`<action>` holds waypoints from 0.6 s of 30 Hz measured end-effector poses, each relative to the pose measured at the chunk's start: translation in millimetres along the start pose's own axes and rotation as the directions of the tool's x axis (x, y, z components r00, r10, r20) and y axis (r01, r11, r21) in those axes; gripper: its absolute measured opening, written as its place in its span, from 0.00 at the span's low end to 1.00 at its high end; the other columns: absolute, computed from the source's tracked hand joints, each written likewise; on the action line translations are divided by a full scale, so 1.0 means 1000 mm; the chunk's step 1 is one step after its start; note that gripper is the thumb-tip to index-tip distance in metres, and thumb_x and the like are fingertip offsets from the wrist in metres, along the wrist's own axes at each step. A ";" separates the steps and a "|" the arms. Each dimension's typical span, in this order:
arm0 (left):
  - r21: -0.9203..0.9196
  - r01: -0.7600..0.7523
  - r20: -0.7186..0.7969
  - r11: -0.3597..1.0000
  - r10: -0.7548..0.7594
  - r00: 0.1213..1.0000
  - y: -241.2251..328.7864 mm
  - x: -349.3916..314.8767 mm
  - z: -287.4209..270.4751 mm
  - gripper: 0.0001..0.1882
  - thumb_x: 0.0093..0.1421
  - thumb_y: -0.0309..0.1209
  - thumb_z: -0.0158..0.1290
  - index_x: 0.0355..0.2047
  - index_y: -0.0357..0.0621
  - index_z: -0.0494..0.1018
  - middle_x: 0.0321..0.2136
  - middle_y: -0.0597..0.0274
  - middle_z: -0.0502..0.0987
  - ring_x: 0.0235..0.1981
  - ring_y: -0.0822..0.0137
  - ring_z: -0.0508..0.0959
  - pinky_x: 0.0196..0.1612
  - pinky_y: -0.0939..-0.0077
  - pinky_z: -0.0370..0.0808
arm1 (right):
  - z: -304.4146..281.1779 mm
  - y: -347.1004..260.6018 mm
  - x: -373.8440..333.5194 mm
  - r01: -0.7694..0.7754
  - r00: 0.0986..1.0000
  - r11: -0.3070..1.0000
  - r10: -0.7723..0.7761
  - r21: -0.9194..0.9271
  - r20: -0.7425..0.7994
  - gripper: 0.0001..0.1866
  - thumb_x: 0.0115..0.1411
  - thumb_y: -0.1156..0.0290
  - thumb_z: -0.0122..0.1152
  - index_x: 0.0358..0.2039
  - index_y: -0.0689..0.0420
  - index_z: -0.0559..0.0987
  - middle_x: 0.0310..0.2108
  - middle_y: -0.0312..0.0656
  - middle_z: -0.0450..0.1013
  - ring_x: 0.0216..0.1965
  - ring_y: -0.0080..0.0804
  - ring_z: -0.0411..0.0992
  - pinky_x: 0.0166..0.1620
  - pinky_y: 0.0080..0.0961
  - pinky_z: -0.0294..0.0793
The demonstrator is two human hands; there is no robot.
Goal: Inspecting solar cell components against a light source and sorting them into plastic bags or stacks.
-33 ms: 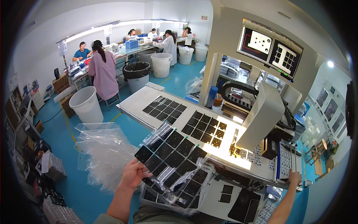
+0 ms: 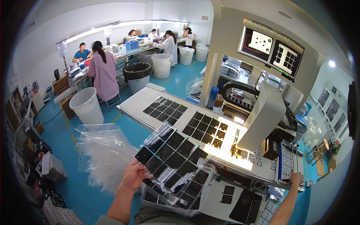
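Left hand (image 2: 133,175), yours: grip clamped, thumb and fingers, on the lower left edge of one black-squared sheet (image 2: 174,156). Sheet: held tilted in front of you, over a stack of similar sheets (image 2: 193,190) in clear film. Right hand (image 2: 296,178), yours: at the right end of the white desk (image 2: 131,103), near pale perforated pieces (image 2: 288,163); whether that grip is closed, you cannot tell. On the desk: two black-squared panels (image 2: 165,108), one partly brightly lit. To your left: clear plastic bags (image 2: 105,157).
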State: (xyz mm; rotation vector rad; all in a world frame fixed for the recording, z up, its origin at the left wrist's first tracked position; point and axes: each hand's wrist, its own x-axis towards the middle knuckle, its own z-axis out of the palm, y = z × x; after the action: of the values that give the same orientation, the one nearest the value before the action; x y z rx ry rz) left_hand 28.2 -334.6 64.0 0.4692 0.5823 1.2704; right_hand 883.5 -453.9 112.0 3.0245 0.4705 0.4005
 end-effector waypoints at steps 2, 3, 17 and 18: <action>0.081 -0.057 -0.137 0.995 0.067 0.988 0.002 -0.003 0.006 0.17 0.66 0.19 0.44 0.54 0.38 0.73 0.36 0.60 0.80 0.34 0.62 0.84 0.36 0.51 0.90 | -0.003 -0.001 -0.003 -0.005 1.000 1.000 0.005 -0.002 0.006 0.43 0.65 0.32 0.54 0.58 0.63 0.78 0.60 0.56 0.74 0.63 0.54 0.72 0.62 0.51 0.72; 0.068 -0.010 -0.094 0.998 0.017 0.995 0.003 -0.003 0.009 0.17 0.66 0.19 0.44 0.54 0.38 0.73 0.36 0.60 0.80 0.34 0.62 0.84 0.36 0.51 0.90 | -0.003 -0.001 -0.005 -0.007 1.000 1.000 0.007 -0.004 0.011 0.43 0.65 0.32 0.54 0.58 0.63 0.78 0.60 0.56 0.74 0.63 0.54 0.71 0.62 0.51 0.72; -0.314 -0.201 -0.009 0.928 0.209 0.978 0.007 0.013 -0.037 0.15 0.65 0.19 0.43 0.49 0.44 0.73 0.36 0.59 0.82 0.33 0.62 0.84 0.40 0.55 0.88 | -0.019 -0.003 -0.016 0.001 0.999 1.000 -0.001 0.000 0.042 0.44 0.65 0.32 0.53 0.60 0.64 0.77 0.62 0.56 0.73 0.64 0.54 0.70 0.64 0.50 0.70; -0.293 -0.149 -0.040 0.944 0.144 0.989 0.010 0.015 -0.038 0.15 0.65 0.19 0.43 0.49 0.44 0.73 0.36 0.59 0.82 0.33 0.62 0.84 0.40 0.55 0.88 | -0.021 -0.004 -0.017 -0.001 0.999 1.000 0.001 -0.002 0.047 0.44 0.65 0.32 0.53 0.60 0.64 0.77 0.62 0.56 0.72 0.64 0.54 0.70 0.64 0.50 0.70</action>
State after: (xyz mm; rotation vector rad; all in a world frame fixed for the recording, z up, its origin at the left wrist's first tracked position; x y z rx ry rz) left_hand -0.7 -317.2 39.2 0.2542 0.3679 1.4779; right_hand 861.3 -455.2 127.3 3.0251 0.4654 0.3292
